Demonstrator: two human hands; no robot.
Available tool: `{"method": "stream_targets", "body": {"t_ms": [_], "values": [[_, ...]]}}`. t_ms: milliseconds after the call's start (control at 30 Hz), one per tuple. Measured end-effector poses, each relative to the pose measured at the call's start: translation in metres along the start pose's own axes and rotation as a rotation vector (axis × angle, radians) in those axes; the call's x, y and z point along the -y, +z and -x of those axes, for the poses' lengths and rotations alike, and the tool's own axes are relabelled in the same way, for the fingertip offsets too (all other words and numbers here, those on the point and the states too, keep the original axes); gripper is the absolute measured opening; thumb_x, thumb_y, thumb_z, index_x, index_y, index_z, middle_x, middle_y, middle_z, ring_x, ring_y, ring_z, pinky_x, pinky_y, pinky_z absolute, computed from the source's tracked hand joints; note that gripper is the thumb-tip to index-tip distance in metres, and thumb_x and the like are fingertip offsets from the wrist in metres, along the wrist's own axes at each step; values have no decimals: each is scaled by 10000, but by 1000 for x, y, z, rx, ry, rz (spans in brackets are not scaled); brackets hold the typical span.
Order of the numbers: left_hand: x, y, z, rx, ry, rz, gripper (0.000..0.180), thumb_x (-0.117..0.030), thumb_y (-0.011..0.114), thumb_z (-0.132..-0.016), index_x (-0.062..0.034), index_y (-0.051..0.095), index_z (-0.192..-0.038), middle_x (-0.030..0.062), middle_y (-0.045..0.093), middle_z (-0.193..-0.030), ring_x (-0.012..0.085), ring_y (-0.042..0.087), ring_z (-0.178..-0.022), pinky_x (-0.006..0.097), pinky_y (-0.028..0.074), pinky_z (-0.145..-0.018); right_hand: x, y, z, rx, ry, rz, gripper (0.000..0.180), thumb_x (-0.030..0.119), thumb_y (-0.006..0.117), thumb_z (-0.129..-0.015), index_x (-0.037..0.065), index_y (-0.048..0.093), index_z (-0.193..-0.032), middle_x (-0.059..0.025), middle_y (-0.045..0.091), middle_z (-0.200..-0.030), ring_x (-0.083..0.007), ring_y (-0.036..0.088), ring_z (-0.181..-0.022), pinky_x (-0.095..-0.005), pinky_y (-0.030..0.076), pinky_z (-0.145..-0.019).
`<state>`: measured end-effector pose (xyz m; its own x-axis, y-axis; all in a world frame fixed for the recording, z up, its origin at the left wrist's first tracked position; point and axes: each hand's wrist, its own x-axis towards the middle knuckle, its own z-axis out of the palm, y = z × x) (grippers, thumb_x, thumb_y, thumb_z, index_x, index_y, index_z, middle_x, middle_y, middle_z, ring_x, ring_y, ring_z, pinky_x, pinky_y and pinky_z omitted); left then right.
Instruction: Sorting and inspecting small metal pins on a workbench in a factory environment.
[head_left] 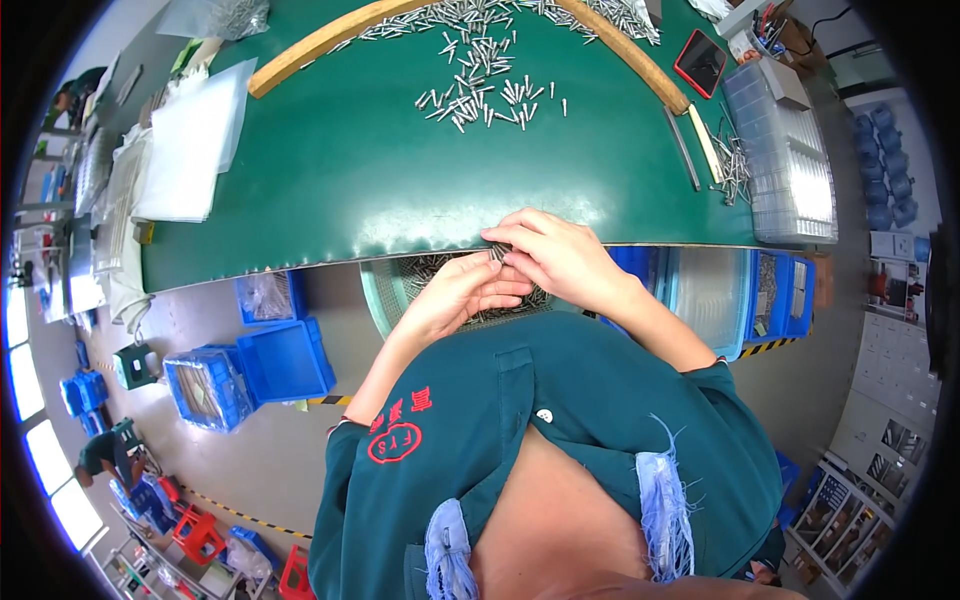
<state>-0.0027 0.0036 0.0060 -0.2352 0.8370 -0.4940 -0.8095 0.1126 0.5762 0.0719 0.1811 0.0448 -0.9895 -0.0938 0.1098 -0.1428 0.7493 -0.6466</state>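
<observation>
My two hands meet at the near edge of the green table (350, 200), above a pale green basket (375, 295) full of small metal pins. Palm up and fingers curled, my left hand (462, 292) holds a few small metal pins (499, 253). My right hand (555, 256) reaches over from the right, its thumb and fingers pinched on the same pins. How many pins are between the fingers is hidden. Farther out on the table lies a loose pile of silvery pins (485, 95), with some scattered toward me.
Wooden strips (640, 60) border the pile. At right are a red-edged phone (700, 63), thin rods (733, 170) and clear plastic trays (790, 160). Plastic sheets (195, 150) lie at left. Blue bins (285, 360) stand on the floor at left, others (795, 295) at right.
</observation>
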Motion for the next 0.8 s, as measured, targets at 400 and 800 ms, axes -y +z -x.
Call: {"method": "stream_targets", "body": {"t_ms": [400, 800], "values": [[-32, 19, 29, -10, 123, -512, 289, -123, 361, -985, 22, 565, -1127, 111, 666, -967, 152, 644, -890, 280, 512, -813, 12, -9, -3, 17, 141, -540, 417, 26, 612, -846, 130, 588, -1249, -22, 563, -966, -72, 526, -733, -216, 452, -636], [-41, 21, 34, 8, 41, -450, 277, -135, 381, -968, 17, 591, -1066, 129, 682, -951, 157, 659, -848, 284, 524, -794, 11, -8, -3, 81, 192, -787, 440, 55, 648, -835, 115, 567, -1264, -13, 548, -894, -75, 522, -721, -228, 459, -673]]}}
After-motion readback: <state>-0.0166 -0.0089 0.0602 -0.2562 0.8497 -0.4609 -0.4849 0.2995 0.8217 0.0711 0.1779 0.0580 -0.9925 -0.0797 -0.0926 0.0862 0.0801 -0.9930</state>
